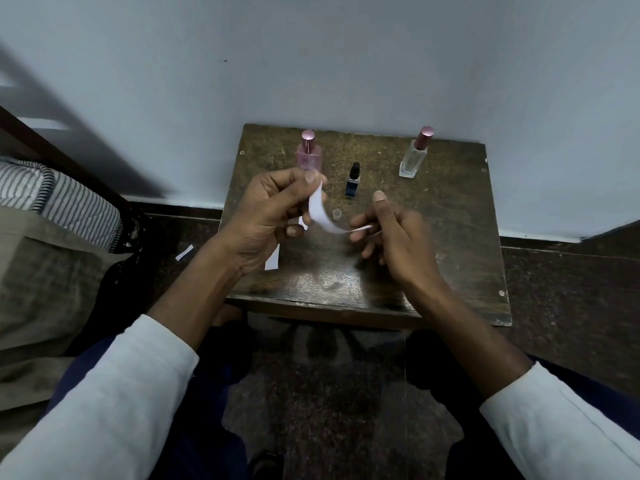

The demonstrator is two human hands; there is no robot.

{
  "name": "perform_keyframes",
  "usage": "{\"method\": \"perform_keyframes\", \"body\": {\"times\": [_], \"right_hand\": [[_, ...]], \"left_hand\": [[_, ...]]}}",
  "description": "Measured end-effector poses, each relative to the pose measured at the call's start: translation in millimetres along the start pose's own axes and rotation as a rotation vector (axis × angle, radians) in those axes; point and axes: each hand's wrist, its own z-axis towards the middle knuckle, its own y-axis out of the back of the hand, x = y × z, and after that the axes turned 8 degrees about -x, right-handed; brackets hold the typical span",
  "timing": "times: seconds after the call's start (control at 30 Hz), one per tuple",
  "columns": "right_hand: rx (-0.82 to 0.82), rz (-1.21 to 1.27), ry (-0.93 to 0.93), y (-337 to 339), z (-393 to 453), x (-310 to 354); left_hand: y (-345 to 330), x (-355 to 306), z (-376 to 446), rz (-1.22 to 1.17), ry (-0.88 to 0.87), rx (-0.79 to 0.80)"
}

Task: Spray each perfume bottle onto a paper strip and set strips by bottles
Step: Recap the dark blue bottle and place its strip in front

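Note:
Three perfume bottles stand on a small dark wooden table (pixel 450 237): a pink bottle (pixel 308 154) at the back left, a small dark blue bottle (pixel 353 181) in the middle with no cap on, and a clear bottle (pixel 415 154) with a pink cap at the back right. Above the table, my left hand (pixel 266 216) and my right hand (pixel 394 233) each pinch one end of a curved white paper strip (pixel 320 211). A small clear cap (pixel 336 215) sits upright just behind the strip. Another white strip (pixel 273 260) lies on the table, partly under my left wrist.
A bit of white paper (pixel 184 253) lies on the dark floor left of the table. A striped cushion (pixel 59 199) on a seat is at the far left. The table stands against a pale wall (pixel 311 64). My knees are below the table's front edge.

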Motion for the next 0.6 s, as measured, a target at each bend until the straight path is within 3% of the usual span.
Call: {"method": "perform_keyframes", "body": {"times": [0.03,0.13,0.17,0.37,0.47,0.53,0.6], "right_hand": [[-0.002,0.0,0.0,-0.1,0.7,-0.6],[0.007,-0.015,-0.006,-0.7,1.9,-3.1],[0.015,-0.026,-0.008,-0.6,2.3,-4.3],[0.053,-0.146,0.012,-0.4,7.0,-12.3],[0.115,-0.28,0.046,0.3,8.0,-15.4],[0.143,-0.387,0.078,0.1,7.0,-19.2],[0.15,-0.431,0.092,0.5,6.2,-20.9]], "left_hand": [[1.2,2.3,1.1,0.038,0.002,-0.02],[7.7,14.8,4.1,0.524,-0.045,-0.129],[9.1,18.7,5.1,0.581,-0.02,-0.141],[4.4,11.8,4.9,0.148,0.088,0.042],[7.5,17.7,4.6,0.344,0.014,0.082],[9.0,23.7,3.8,0.591,-0.051,0.033],[7.8,24.3,1.6,0.644,-0.076,-0.041]]}}
